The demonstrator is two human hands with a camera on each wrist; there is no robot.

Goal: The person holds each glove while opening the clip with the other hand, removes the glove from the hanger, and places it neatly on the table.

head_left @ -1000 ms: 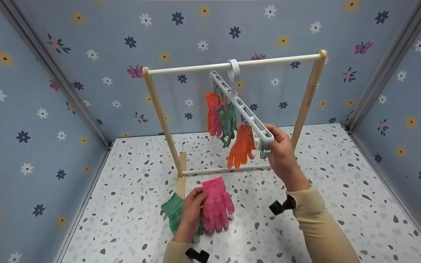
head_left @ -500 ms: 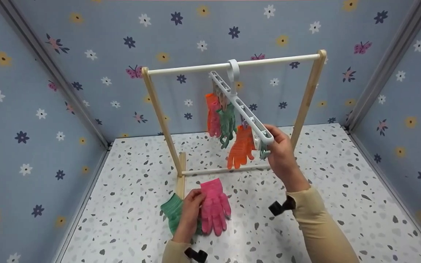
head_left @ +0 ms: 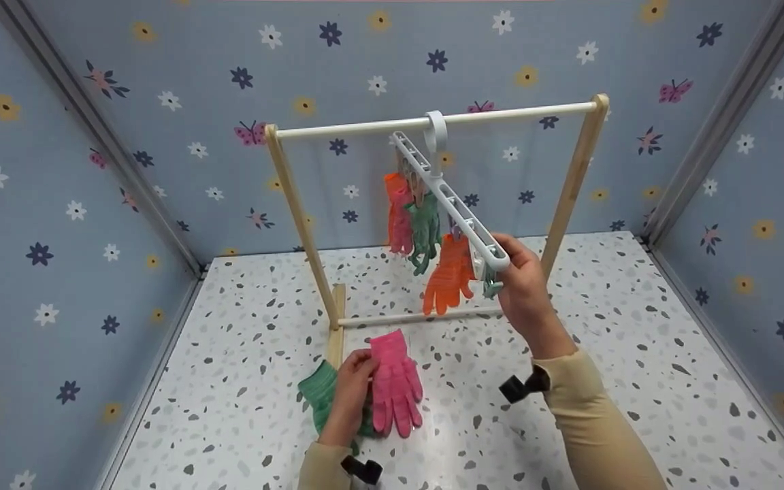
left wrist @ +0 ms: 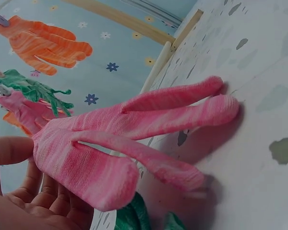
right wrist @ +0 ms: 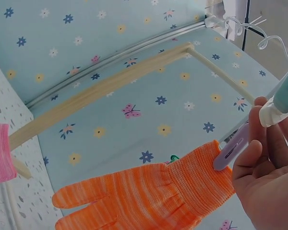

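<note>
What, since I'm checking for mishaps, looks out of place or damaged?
No damage stands out, but the green knit glove by the left hand lies on the speckled surface, while other gloves hang from the white hanger.

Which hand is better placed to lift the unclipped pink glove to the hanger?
Probably the left hand: it pinches the pink glove near its cuff, while the right hand is away from that glove, at the near end of the clip hanger.
</note>
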